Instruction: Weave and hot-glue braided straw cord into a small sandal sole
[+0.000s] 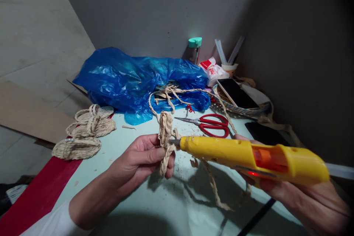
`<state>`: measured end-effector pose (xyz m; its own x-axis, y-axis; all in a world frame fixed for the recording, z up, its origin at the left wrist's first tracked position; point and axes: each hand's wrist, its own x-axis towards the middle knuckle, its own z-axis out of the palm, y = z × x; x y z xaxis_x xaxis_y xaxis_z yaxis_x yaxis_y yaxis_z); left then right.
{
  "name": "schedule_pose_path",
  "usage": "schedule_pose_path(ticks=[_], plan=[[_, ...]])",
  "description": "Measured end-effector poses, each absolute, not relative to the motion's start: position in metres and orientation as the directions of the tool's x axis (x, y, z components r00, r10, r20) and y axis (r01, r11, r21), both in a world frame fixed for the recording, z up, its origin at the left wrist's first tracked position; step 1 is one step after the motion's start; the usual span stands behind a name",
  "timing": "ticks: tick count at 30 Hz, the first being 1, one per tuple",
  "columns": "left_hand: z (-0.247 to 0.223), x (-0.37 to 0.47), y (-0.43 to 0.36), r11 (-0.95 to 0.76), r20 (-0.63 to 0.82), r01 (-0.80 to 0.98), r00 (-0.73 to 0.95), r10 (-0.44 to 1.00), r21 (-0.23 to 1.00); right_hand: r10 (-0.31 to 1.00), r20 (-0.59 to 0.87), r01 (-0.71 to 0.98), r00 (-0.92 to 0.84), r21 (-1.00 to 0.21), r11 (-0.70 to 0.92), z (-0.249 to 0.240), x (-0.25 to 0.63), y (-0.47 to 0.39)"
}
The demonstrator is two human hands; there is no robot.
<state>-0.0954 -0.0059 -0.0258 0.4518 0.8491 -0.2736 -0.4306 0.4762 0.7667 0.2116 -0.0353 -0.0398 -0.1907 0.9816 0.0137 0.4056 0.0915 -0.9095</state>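
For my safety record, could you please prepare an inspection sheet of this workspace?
Surface: pale green tabletop, small scraps scattered.
Job's things: yellow glue gun, red light lit, nozzle at folded straw braid.
Clutter: blue plastic bag, red-handled scissors, phone, woven straw pieces.
Grips: left grip holds folded straw braid; right grip holds yellow glue gun.
Cables: dark cord-like strip below yellow glue gun; connection not visible.
Surroundings: grey wall, tiled floor, cardboard.
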Motion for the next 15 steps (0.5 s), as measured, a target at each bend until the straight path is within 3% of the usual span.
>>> schedule_pose_path(ticks=[4, 15], plan=[[-0.0248, -0.0949, -0.0065, 0.483, -0.27, -0.445, 0.461, 0.845, 0.754, 0.991, 0.028, 0.48, -0.127, -0.873, 0.086, -0.0424, 0.2118, -0.0362], [-0.0276, -0.094, -0.0102, 0.496, -0.281, -0.437, 0.468, 0.838, 0.75, 0.988, 0.076, 0.481, -0.137, -0.866, 0.133, -0.0423, 0.2076, -0.0351]])
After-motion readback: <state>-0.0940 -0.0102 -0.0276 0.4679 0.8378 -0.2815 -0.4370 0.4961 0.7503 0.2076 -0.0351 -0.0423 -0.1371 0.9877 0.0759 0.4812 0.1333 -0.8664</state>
